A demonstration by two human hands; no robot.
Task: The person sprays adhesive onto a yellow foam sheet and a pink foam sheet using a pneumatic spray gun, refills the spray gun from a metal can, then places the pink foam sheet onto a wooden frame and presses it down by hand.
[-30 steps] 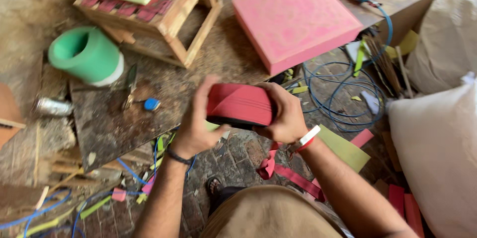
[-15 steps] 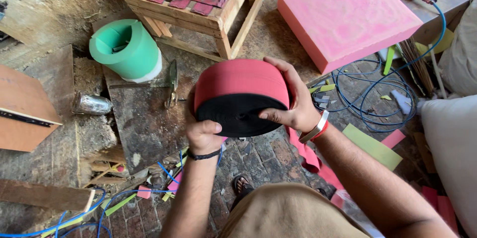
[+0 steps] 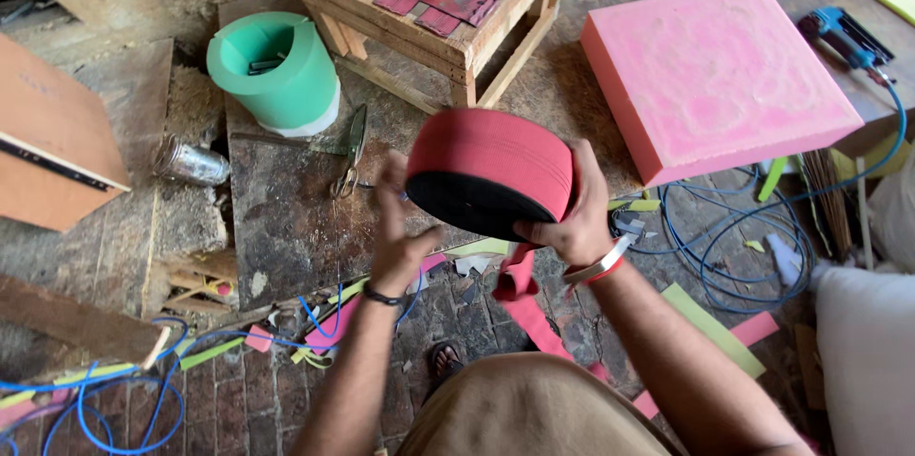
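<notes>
Item: red round cushion [image 3: 491, 175], black underside, held up before the chest. Right hand [image 3: 570, 222] grips its far rim, fingers wrapped; left hand [image 3: 400, 232] fingers spread, loosed, just beside its near edge. Risk: one-hand hold, cushion may tip and drop. Beyond: green bucket [image 3: 276, 70] holding small dark things, unclear; metal can [image 3: 191, 162] lying sideways

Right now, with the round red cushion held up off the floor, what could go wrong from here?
The round red cushion seems gripped only by the right hand; the left hand is blurred, open beside it, so it might slip. Scissors lie on the dark board just beneath, so a dropped cushion could land on the blades. Blue cable and loose strips litter the floor near the person's foot, a possible snag.
</notes>
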